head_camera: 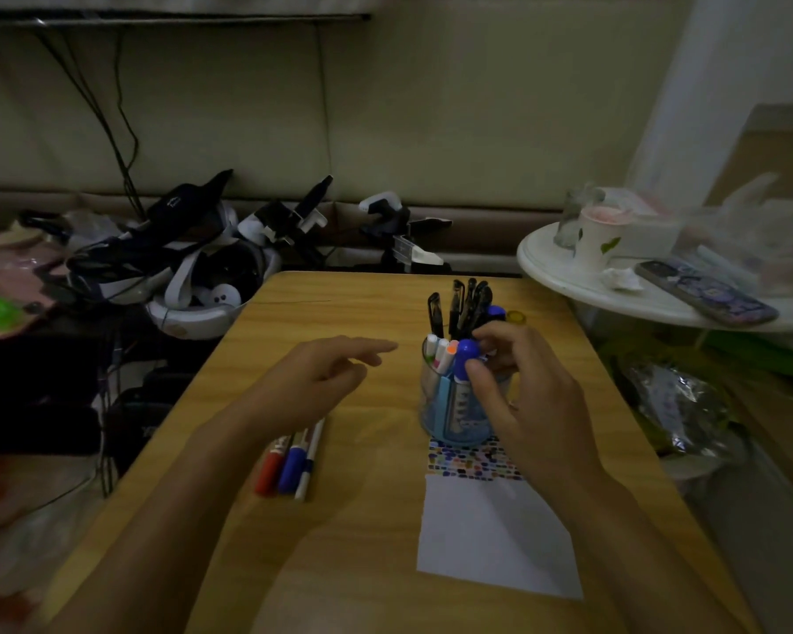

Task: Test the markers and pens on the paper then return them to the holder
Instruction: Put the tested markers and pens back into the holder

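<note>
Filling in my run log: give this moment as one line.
right hand: pinches blue-capped marker in holder | left hand: open, hovering | paper: unmarked

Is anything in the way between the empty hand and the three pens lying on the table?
Nothing visible blocks it. The left hand hovers open right above the three pens on the wooden table, with only air between.

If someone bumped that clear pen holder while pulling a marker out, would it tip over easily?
Possibly. The pen holder looks like thin clear plastic, so likely light, and the tall black pens stand well above its rim, making it top-heavy. Its base seems wide and sits partly on the paper, which might let it slide rather than topple. The right hand, gripping a blue marker, partly steadies it.
</note>
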Demonstrator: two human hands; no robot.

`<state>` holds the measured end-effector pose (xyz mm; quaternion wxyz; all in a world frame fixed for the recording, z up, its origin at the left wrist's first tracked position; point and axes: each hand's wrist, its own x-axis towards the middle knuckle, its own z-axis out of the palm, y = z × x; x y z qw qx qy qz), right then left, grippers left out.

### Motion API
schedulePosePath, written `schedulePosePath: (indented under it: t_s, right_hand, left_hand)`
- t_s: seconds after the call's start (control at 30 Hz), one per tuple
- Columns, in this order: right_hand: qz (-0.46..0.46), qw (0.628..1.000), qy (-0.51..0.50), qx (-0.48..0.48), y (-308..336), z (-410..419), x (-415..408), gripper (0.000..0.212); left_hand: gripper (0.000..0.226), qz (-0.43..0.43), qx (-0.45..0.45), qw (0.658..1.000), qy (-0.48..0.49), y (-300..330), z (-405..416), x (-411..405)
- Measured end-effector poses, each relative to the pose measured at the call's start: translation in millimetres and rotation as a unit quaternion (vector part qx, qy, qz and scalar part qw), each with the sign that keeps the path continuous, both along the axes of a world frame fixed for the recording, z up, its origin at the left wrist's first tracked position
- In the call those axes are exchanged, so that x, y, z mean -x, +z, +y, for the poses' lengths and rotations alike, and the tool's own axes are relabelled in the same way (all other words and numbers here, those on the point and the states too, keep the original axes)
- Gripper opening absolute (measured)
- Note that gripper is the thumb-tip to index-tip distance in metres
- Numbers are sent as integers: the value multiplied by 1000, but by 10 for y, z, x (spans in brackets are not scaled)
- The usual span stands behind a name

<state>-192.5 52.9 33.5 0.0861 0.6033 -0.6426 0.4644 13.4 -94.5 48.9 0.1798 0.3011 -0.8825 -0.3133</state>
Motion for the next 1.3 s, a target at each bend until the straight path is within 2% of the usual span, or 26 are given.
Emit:
schedulePosePath:
  t_s: [0.07,0.33,0.5,0.57,0.63,0.73,0.8,0.93,1.17,1.3]
  right_hand:
    - [-8,1000,-5,7,-6,0,-3,33]
    - [22,998,-41,49,-13,-27,-1,32]
    - [88,989,-34,113,-46,-38,-249,21]
    - [114,990,16,84,-162,-42,-464,17]
    - [158,983,88,13,-319,-54,-650,17]
    - [227,950,186,-105,-529,-112,-845,29]
    - [255,932,219,-137,-639,-158,-916,30]
    - [276,916,242,-162,-739,-219,-991,51]
    - [293,923,201,-144,-742,-291,-980,25]
    - [274,930,197,-148,-733,-292,-966,21]
  left_hand:
    - [43,6,0,1000,14,16,-44,-74]
    - [41,-8,4,999,44,-48,-196,-293]
    - [38,-10,-2,999,51,-64,-207,-363]
    - [38,-11,-2,999,50,-65,-201,-383]
    - [38,-9,-5,999,50,-70,-203,-395]
    - [37,-4,-10,999,52,-71,-199,-409]
    - [37,-2,-10,999,51,-71,-192,-409]
    - [36,-5,-6,999,48,-79,-192,-424]
    - [36,-12,5,999,40,-92,-189,-437]
    - [36,-11,5,999,37,-99,-196,-431]
